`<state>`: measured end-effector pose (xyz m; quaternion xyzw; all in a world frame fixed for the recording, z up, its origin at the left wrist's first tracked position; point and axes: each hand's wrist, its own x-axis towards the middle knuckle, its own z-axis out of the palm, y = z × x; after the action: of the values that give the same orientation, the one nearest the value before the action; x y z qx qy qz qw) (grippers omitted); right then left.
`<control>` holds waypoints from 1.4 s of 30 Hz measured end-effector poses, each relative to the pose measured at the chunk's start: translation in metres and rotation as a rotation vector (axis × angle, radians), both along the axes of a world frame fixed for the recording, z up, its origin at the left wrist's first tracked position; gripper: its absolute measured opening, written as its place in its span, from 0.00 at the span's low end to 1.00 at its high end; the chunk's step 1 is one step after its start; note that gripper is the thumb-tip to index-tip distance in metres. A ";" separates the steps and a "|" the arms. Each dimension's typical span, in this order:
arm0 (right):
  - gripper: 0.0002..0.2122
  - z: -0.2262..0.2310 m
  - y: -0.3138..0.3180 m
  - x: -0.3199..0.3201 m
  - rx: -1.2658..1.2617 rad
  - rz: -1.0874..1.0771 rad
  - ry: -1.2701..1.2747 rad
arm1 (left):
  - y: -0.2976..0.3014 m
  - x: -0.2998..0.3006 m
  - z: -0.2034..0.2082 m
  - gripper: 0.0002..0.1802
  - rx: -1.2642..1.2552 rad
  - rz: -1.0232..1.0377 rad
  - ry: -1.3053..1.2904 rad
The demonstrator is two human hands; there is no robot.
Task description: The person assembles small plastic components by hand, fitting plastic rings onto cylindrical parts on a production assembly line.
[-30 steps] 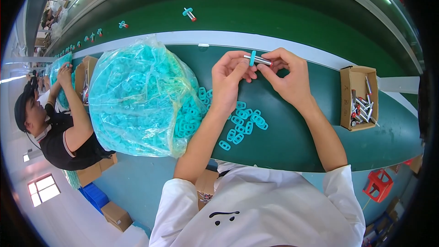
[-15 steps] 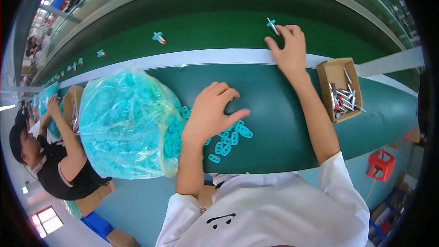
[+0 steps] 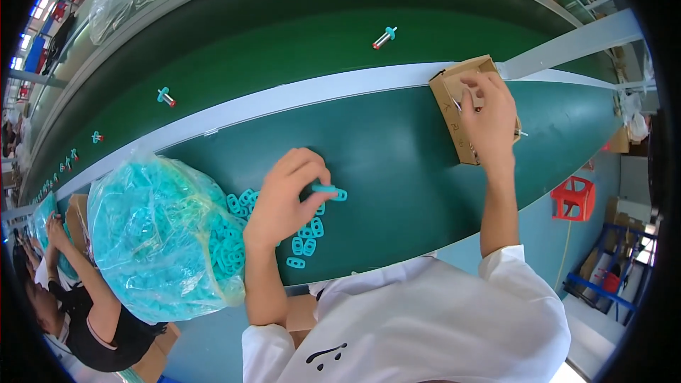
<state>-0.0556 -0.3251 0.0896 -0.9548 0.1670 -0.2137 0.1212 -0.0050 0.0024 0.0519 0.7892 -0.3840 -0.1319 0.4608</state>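
My left hand (image 3: 284,195) is closed in a pinch on a teal plastic ring piece (image 3: 324,189), just above a loose scatter of similar teal oval pieces (image 3: 309,247) on the green table. My right hand (image 3: 489,110) reaches into the cardboard box (image 3: 454,128), fingers curled but thumb and fingertips apart. Small metal cylinders with red ends lie in that box, mostly covered by the hand. Beyond the white rail, a metal cylinder with a teal piece fitted on it (image 3: 384,39) lies on the green conveyor belt.
A big clear bag of teal pieces (image 3: 159,234) stands left of my left arm. More assembled parts, one at the near left (image 3: 166,96), line the belt (image 3: 284,64). A white rail (image 3: 319,86) divides belt and table. A co-worker (image 3: 106,305) works at far left; a red stool (image 3: 573,198) stands right.
My right hand has left the assembled part on the belt and moved into the cardboard box. My left hand, open before, has taken hold of a teal piece. The view has turned rightward.
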 end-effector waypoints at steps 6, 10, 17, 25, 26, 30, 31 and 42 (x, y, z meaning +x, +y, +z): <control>0.08 -0.013 -0.040 -0.014 0.100 -0.077 0.455 | -0.009 -0.005 -0.017 0.13 -0.050 0.282 0.124; 0.09 -0.016 -0.045 -0.018 0.077 0.074 0.260 | -0.011 -0.004 -0.011 0.14 -0.001 0.298 0.094; 0.06 0.022 -0.004 -0.006 0.402 0.058 0.072 | -0.006 0.001 -0.020 0.14 -0.129 0.363 0.350; 0.06 0.023 0.088 0.017 0.765 0.482 -0.065 | -0.013 0.000 -0.034 0.08 -0.431 0.396 0.480; 0.07 0.019 0.098 0.017 0.758 0.581 -0.031 | -0.015 0.000 -0.035 0.09 -0.441 0.453 0.429; 0.08 0.004 0.126 0.015 0.725 0.701 0.067 | -0.013 0.003 -0.030 0.12 -0.531 0.547 0.423; 0.08 -0.003 0.130 0.016 0.745 0.688 0.068 | -0.011 0.005 -0.033 0.14 -0.514 0.538 0.414; 0.08 -0.030 0.138 0.022 0.634 0.659 -0.081 | -0.005 0.004 -0.029 0.15 -0.542 0.524 0.470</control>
<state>-0.0333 -0.1869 0.0597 -0.8637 -0.0934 -0.1393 0.4753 -0.0010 -0.0031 0.0231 0.6591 -0.0763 -0.0810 0.7438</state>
